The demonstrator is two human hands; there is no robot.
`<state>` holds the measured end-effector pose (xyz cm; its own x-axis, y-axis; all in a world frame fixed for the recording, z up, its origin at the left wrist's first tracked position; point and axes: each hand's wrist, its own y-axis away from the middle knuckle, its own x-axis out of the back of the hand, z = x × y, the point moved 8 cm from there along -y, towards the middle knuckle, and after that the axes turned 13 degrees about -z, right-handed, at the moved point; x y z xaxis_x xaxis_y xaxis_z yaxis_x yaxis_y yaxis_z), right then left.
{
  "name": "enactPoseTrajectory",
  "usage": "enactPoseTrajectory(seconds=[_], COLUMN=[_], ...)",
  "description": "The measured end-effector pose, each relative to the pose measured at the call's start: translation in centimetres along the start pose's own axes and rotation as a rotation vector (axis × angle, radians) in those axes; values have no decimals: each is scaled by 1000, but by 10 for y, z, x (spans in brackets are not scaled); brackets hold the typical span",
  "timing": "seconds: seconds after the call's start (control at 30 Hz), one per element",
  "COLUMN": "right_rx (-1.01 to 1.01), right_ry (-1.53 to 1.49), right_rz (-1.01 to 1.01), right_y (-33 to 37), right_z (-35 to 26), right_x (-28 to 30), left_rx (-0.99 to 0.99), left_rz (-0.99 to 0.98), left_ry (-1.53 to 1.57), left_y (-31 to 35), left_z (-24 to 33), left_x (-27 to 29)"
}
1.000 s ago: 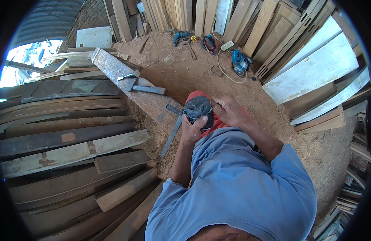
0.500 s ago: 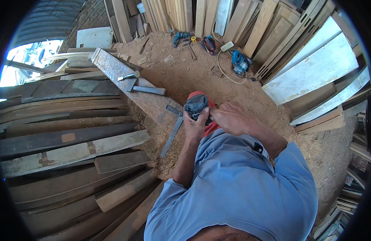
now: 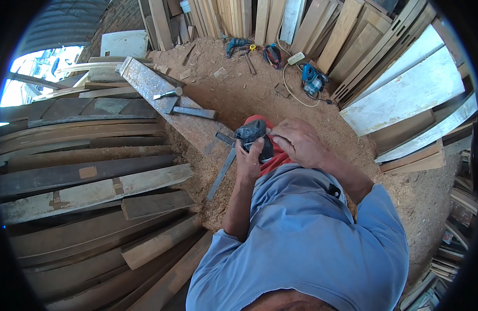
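A dark, crumpled bundle that looks like a black plastic bag (image 3: 252,132) is over my lap, against my red clothing. My left hand (image 3: 248,159) is wrapped round its near side, thumb on top. At the bag's right edge my right hand (image 3: 300,141) is closed, thumb and forefinger pinched at the plastic; any smaller thing between them is hidden. Just left of my left hand lies a metal try square (image 3: 222,173). Farther off, on a broad dusty plank (image 3: 143,78), rest a hammer (image 3: 193,112) and a chisel (image 3: 167,94).
Stacked boards (image 3: 83,176) fill the left side. Beyond my knees, on sawdust, lie a blue drill (image 3: 236,47), a red-and-black power tool (image 3: 271,56) and a blue power tool (image 3: 312,80) with a pale cord (image 3: 288,85). Upright planks (image 3: 335,33) line the far side.
My right hand has shifted slightly up and left, its fingers turning at the bag's edge. More of the bag's right side shows. My left hand keeps its hold.
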<state>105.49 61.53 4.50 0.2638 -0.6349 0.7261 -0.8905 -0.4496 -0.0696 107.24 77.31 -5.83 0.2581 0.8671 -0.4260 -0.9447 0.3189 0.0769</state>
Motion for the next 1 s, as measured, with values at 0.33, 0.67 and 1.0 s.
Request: enactPoseTrajectory(seconds=[0.33, 0.67, 1.0], right_rx=[239, -73, 182], right_ry=[-79, -788, -142], right_rz=[185, 137, 252], right_y=[4, -8, 3], right_z=[-23, 38, -1], right_x=[22, -18, 14], left_rx=[-22, -9, 22], left_rz=[-86, -147, -216], left_ry=[120, 110, 192], left_y=[-2, 2, 1], left_z=[3, 6, 15], left_x=[-6, -13, -26])
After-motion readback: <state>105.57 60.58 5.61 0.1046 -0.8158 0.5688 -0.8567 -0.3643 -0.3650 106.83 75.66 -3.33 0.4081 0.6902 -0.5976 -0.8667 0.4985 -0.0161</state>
